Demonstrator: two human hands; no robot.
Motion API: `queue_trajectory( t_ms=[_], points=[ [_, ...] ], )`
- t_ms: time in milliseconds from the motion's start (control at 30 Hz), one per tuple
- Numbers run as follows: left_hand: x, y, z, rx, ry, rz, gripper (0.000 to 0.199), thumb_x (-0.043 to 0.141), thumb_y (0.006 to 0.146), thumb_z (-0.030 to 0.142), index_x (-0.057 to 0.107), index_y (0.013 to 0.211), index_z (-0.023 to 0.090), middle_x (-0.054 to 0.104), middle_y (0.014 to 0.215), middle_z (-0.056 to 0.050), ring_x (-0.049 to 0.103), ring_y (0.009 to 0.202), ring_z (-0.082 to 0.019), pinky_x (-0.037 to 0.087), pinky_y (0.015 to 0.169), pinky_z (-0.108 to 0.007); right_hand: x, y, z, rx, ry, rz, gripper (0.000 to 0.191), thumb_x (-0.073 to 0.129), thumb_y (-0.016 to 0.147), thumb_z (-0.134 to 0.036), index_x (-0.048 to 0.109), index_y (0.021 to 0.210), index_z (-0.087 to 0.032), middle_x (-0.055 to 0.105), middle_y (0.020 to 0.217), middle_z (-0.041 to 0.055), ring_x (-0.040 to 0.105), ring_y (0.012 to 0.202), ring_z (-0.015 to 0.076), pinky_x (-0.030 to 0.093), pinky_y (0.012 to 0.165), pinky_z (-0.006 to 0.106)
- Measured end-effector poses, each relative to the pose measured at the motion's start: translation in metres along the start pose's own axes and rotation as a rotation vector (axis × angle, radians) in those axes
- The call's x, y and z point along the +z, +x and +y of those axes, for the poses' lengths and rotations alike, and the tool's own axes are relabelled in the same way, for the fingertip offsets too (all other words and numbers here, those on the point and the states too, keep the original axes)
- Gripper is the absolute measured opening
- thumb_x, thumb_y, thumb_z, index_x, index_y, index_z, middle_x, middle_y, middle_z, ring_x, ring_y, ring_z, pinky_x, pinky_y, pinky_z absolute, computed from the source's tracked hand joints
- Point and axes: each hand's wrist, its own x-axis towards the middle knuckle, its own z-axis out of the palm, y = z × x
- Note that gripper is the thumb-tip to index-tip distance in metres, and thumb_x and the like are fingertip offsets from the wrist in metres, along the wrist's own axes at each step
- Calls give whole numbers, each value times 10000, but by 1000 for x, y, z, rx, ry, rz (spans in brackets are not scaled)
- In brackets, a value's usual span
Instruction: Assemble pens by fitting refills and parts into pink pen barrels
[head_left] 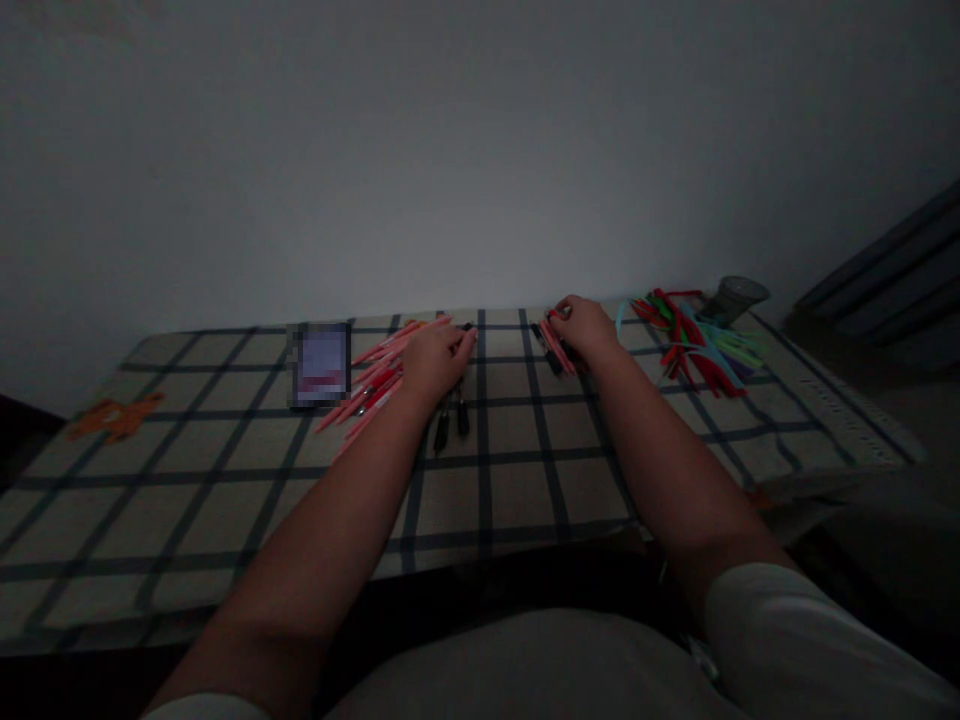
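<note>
Bent over the right edge of a spread of pink pencils [382, 346], my left hand [436, 362] has its fingers closed, with the dark end of a black pen [468, 326] at the fingertips. More black pens [442, 432] stick out below that hand. Further right, my right hand [586, 326] is pinched at the top of a small group of pink pencils [556, 350] and black pens [541, 336]. What exactly sits between its fingertips is too small and dark to make out.
A checked cloth [517, 490] covers the table against the wall. Left of the pencils lies a phone-like device [322, 364] with a lit screen. At the right are colourful pipe cleaners [701, 350] and a clear cup [735, 298]. An orange patch [116, 416] lies far left.
</note>
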Motion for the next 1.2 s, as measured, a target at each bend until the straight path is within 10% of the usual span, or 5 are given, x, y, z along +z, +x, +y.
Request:
queue_trajectory(
  t_ms=[433, 833, 1200],
  points=[
    [-2, 2, -1, -131, 22, 11, 343, 519, 993, 404, 793, 854, 254, 807, 1146, -55, 716, 1173, -258, 563, 967, -394, -3, -17, -29, -479, 96, 10, 307, 541, 945, -296, 745, 1141, -177, 736, 1066, 109, 649, 955, 245, 450, 813, 334],
    [-5, 2, -5, -247, 110, 28, 279, 589, 923, 409, 827, 888, 269, 815, 948, -71, 738, 886, -285, 549, 723, -383, -13, -22, -33, -450, 55, 92, 300, 514, 964, -303, 756, 1104, -194, 734, 1055, 116, 641, 981, 262, 428, 828, 346],
    [-6, 1, -14, -217, 282, -13, 239, 713, 820, 487, 827, 862, 281, 796, 847, -74, 716, 783, -287, 566, 714, -392, 7, -45, -65, -841, 150, -44, 266, 516, 968, -266, 744, 1071, -176, 738, 975, 98, 617, 899, 223, 419, 828, 329]
  ],
)
